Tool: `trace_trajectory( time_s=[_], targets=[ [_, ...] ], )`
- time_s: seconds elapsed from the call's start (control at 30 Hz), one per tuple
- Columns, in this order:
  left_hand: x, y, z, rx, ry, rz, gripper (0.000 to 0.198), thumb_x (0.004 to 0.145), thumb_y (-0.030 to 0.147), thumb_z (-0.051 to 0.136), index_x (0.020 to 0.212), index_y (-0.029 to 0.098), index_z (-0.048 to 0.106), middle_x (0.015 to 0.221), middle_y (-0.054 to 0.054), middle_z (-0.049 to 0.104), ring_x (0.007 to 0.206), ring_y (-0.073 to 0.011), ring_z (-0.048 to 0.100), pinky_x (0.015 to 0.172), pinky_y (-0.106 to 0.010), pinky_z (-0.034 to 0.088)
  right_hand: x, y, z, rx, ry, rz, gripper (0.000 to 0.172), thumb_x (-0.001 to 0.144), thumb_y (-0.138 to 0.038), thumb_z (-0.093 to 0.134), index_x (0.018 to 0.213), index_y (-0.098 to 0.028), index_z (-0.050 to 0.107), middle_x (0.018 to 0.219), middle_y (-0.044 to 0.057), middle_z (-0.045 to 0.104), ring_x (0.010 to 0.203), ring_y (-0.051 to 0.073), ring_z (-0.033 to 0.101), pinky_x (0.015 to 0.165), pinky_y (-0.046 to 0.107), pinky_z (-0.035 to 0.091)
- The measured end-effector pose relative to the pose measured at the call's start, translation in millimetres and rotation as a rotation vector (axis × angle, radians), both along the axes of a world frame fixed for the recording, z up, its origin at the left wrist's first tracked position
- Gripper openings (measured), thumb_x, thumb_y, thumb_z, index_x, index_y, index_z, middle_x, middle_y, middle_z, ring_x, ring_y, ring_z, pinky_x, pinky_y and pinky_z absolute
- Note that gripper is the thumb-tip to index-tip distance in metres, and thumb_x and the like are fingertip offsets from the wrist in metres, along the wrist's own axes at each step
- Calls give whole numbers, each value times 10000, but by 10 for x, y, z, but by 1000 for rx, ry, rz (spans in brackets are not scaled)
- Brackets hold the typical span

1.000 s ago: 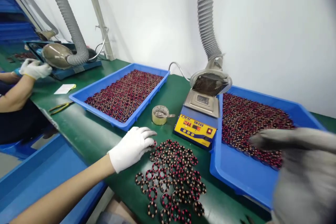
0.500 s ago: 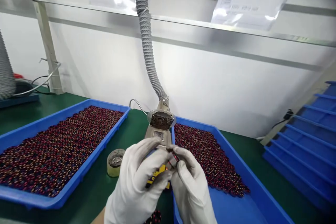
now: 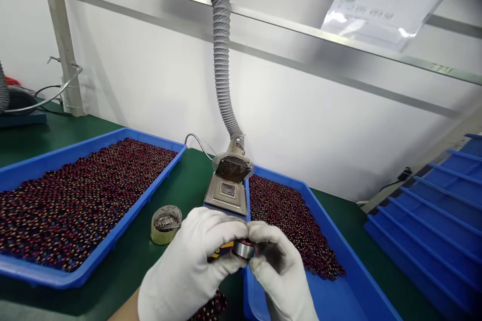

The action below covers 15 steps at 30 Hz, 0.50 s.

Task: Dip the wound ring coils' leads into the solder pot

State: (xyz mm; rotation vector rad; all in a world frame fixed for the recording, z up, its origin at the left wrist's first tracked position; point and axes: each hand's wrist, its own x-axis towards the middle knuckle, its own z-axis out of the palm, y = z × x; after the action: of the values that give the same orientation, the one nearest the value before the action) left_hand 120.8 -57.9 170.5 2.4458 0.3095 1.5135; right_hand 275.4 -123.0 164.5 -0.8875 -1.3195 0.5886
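Observation:
White gloves cover both hands. My left hand (image 3: pixel 196 261) pinches a small round metal part (image 3: pixel 243 249) with dark ends and thin red wires between thumb and fingers. On the part's right side, my right hand (image 3: pixel 280 266) has its thumb and fingertips closed at the red wire. Behind the hands stands a metal device (image 3: pixel 227 193) with a small square window of shiny metal, below a round fan hood. Some dark and red parts (image 3: pixel 213 307) lie on the green table under my left wrist.
Blue trays of many small dark-red parts stand at left (image 3: pixel 94 273) and right (image 3: pixel 348 251). A round tub (image 3: pixel 161 238) sits beside the left tray. Stacked blue trays (image 3: pixel 433 220) are at far right. A grey hose (image 3: pixel 222 60) hangs above the device.
The metal part has turned so its shiny side faces the camera, and my fingers have shifted around it. Both hands sit slightly lower relative to the device. The camera view has tilted.

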Motion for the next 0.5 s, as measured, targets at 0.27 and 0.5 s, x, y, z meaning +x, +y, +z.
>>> trace_trajectory(
  time_s=[0.27, 0.5],
  targets=[
    [-1, -74, 100, 240, -25, 171, 98, 923, 156, 492, 997, 162, 556, 969, -48, 715, 896, -179, 637, 802, -358, 460, -144, 34, -40, -23, 511, -5, 155, 811, -399, 652, 716, -278, 669, 804, 12, 648, 803, 179, 616, 771, 331, 521],
    [-10, -77, 96, 248, -79, 201, 109, 887, 111, 531, 980, 130, 584, 956, -59, 713, 885, -193, 629, 800, -368, 457, -185, 21, -109, -114, 518, 70, 235, 741, -358, 749, 943, -250, 694, 982, 41, 699, 917, 172, 644, 835, 279, 504]
  ],
)
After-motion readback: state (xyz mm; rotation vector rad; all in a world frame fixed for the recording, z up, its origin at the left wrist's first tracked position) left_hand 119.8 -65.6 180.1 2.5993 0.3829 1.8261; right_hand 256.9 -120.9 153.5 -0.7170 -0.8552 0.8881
